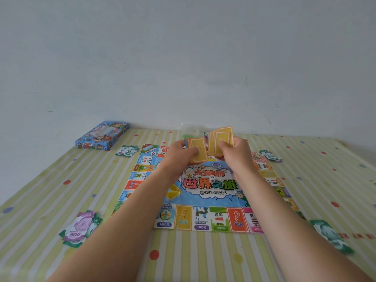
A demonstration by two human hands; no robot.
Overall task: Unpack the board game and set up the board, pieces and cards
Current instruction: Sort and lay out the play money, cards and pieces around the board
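The colourful game board (203, 200) lies flat in the middle of the table. Above its far half, my left hand (179, 153) grips a stack of orange cards (197, 150). My right hand (236, 151) holds a fanned bunch of the same orange cards (222, 139), close beside the left stack. A white die (212, 178) rests on the board's centre picture. A yellow card-shaped piece (173, 191) lies on the board beside my left forearm.
Piles of play money sit at the four corners: near left (79, 228), far left (127, 151), far right (268, 155), near right (329, 235). The blue game box (101, 135) lies at the far left by the wall. A clear bag (190, 131) shows behind my hands.
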